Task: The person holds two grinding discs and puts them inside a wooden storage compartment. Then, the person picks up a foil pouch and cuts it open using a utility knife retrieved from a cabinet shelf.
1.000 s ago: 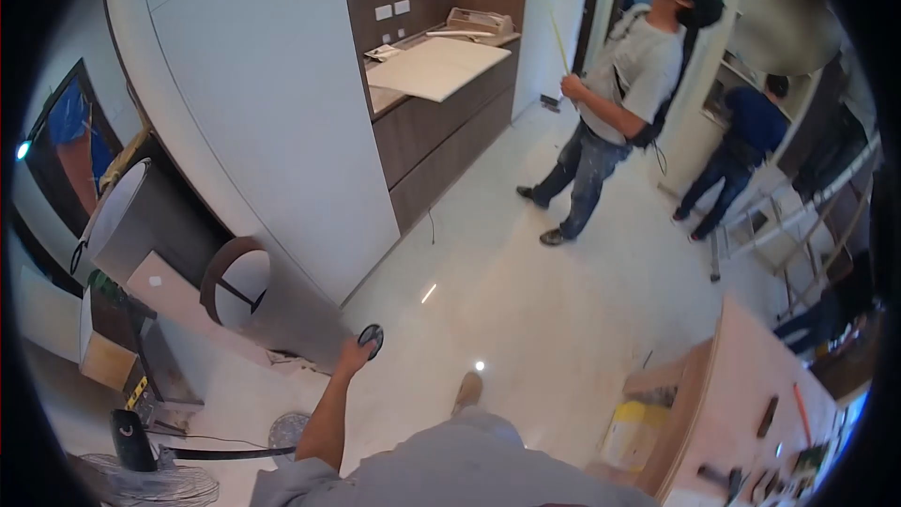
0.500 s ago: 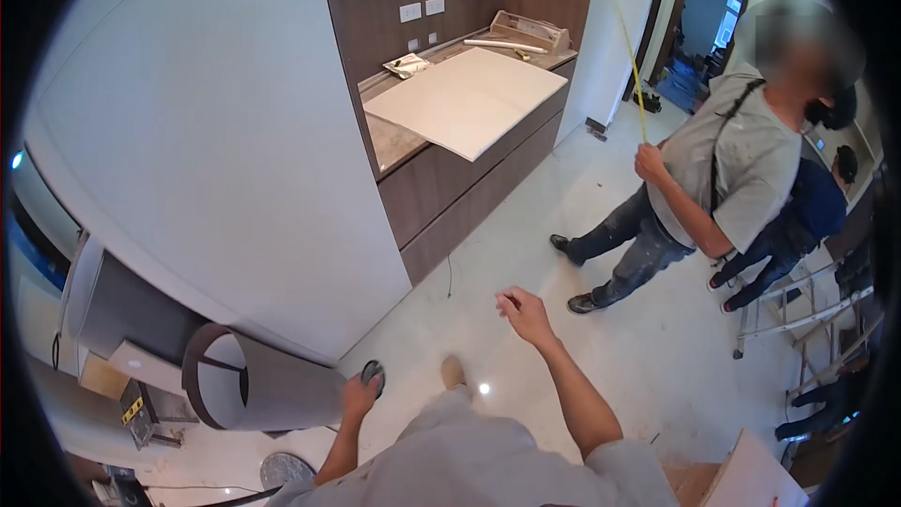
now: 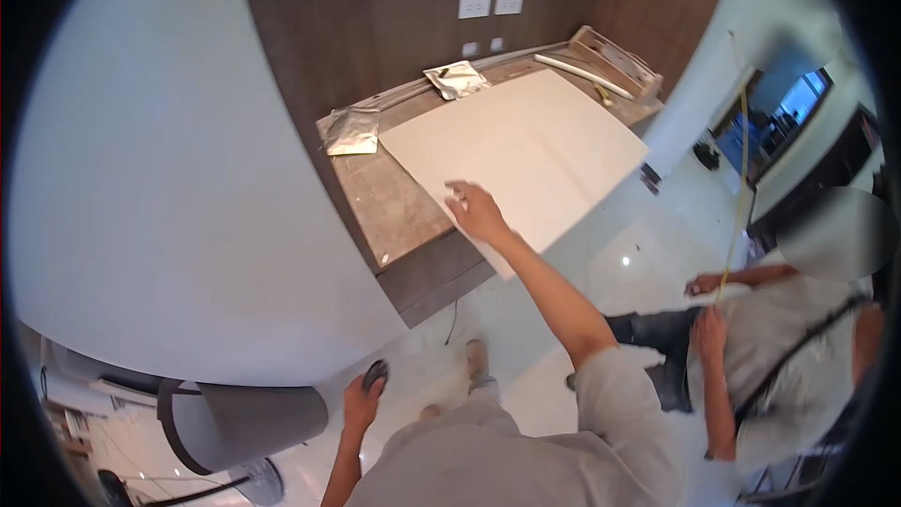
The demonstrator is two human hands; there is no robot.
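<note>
My right hand [image 3: 481, 216], fingers parted and nothing in them, is over the near left edge of a large white board [image 3: 554, 150]. Whether the fingertips touch the board I cannot tell. The board lies on a low brown cabinet [image 3: 427, 277], its front corner jutting past the cabinet's edge. Down by my left side, my left hand [image 3: 358, 406] is closed around a small black rounded object [image 3: 375, 376] whose kind is unclear.
Foil-like packets [image 3: 353, 131] and a wooden tool tray [image 3: 619, 61] lie on the cabinet. To the right a co-worker [image 3: 798, 357] holds an extended yellow tape measure [image 3: 744, 150]. A large grey roll [image 3: 253, 427] stands at lower left, beside the white wall panel [image 3: 169, 178].
I have come closer to the cabinet. My right hand has reached forward from above the floor to the board's edge. The co-worker now appears lower and farther right.
</note>
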